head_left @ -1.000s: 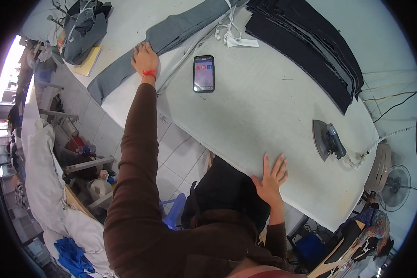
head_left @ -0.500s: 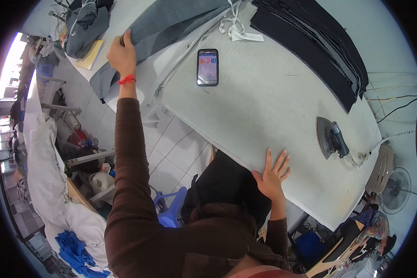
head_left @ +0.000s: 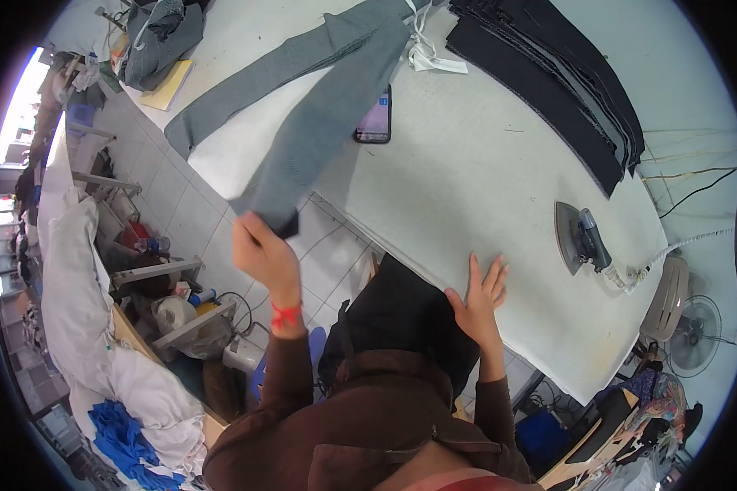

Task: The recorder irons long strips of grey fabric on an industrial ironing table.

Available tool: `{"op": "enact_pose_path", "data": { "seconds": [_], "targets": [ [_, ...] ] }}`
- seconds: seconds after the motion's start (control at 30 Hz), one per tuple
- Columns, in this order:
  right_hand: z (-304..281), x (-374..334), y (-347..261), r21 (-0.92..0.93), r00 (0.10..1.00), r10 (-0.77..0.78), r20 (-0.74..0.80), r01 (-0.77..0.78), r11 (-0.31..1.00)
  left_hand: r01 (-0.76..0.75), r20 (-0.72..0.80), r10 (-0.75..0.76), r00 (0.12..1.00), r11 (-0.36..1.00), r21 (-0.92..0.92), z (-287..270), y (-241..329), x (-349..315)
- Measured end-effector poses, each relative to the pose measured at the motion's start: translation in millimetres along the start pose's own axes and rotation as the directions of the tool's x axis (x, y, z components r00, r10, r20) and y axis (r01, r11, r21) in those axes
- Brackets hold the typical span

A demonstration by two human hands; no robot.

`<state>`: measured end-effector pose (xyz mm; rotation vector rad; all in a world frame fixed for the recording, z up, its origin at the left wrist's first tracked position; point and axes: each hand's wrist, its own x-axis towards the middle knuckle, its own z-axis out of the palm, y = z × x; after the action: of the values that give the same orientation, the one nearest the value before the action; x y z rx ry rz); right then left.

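Grey cloth (head_left: 323, 114) is being pinched by the left hand (head_left: 268, 255), seemingly for tension; the table (head_left: 442, 192) is being touched by the spread right hand (head_left: 477, 306).

We see matt, woven-looking cloth in the grey strip (head_left: 319, 123) and a similarly dull, dense fabric in the dark stack (head_left: 540, 90), its layered edges rough. Matt, pale cloth seems to cover the tabletop (head_left: 442, 192), smooth but faintly marked. We find glossy glass on the phone (head_left: 374, 123), dull metal in the iron's soleplate (head_left: 564, 237) and smooth, dark plastic in its handle (head_left: 595, 241). The floor tiles (head_left: 323, 266) look smooth, the yellow sheet (head_left: 168, 86) papery, the blue cloth (head_left: 121, 430) crumpled and matt.
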<state>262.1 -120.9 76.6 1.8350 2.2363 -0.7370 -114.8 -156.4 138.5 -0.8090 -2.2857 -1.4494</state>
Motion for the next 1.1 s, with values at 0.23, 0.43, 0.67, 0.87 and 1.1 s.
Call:
{"op": "enact_pose_path", "data": {
  "seconds": [0.23, 0.43, 0.67, 0.87, 1.1],
  "targets": [
    [-11, 36, -58, 0.767, 0.813, -0.543, 0.212, -0.483, -0.423, 0.179, 0.689, 0.432, 0.582, 0.758, -0.627, -61, 113, -105],
    [-15, -10, -48, 0.85, 0.916, -0.238, 0.322, -0.391, -0.354, 0.418, 0.737, 0.655, -0.168, 0.724, -0.549, -95, 84, -110],
    [-32, -72, -20, 0.95, 0.979, -0.199, 0.052, -0.11, -0.292, 0.86, 0.95, -0.042, -0.309, 0.415, 0.298, 8, 1, -114],
    [-12, -110, -30, 0.986, 0.92, -0.359, 0.161, -0.131, 0.106, 0.96, 0.959, 0.079, -0.274, 0.078, 0.268, 68, 63, -116],
    [-56, -129, 40, 0.966, 0.992, -0.012, -0.122, 0.122, 0.228, 0.724, 0.884, 0.414, 0.217, 0.54, -0.43, 17, 125, -109]
  ]
}}
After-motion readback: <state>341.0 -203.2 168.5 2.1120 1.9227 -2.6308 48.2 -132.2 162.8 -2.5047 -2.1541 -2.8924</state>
